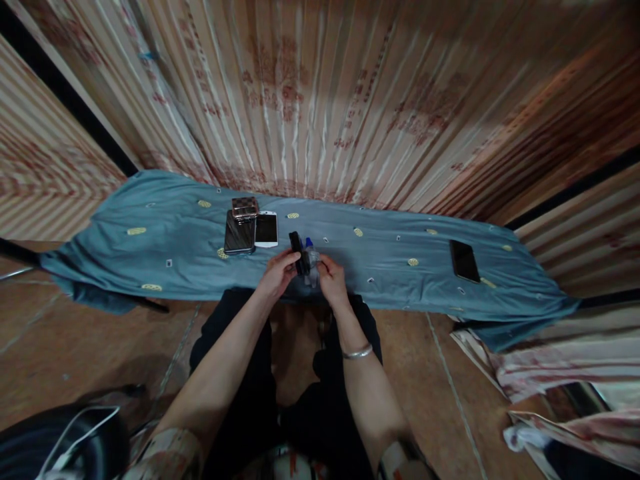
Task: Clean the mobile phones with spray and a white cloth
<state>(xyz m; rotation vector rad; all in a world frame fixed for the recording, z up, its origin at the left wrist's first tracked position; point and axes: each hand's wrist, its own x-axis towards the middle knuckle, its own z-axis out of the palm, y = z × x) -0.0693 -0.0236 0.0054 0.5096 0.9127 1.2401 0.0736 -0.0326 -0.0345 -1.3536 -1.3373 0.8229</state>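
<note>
My left hand [279, 272] grips a thin black phone [297, 248], tilted up on its edge over the front of the cloth-covered table. Close against its right side is a crumpled greyish, see-through piece [312, 261] with a blue tip [309, 242]; whether it is plastic or cloth I cannot tell. The fingers of my right hand [332, 279] pinch the near side of that piece. To the left of my hands lie a dark phone [239, 235] and a white-framed phone [267, 230], side by side. A brown checkered case [245, 207] rests on the dark phone's far end.
Another black phone [465, 261] lies at the right of the blue-grey tablecloth [390, 267]. Striped curtains [310, 100] hang behind and at both sides, with dark poles [75, 93] at the corners. A round dark object with a white cable [83, 433] is at lower left.
</note>
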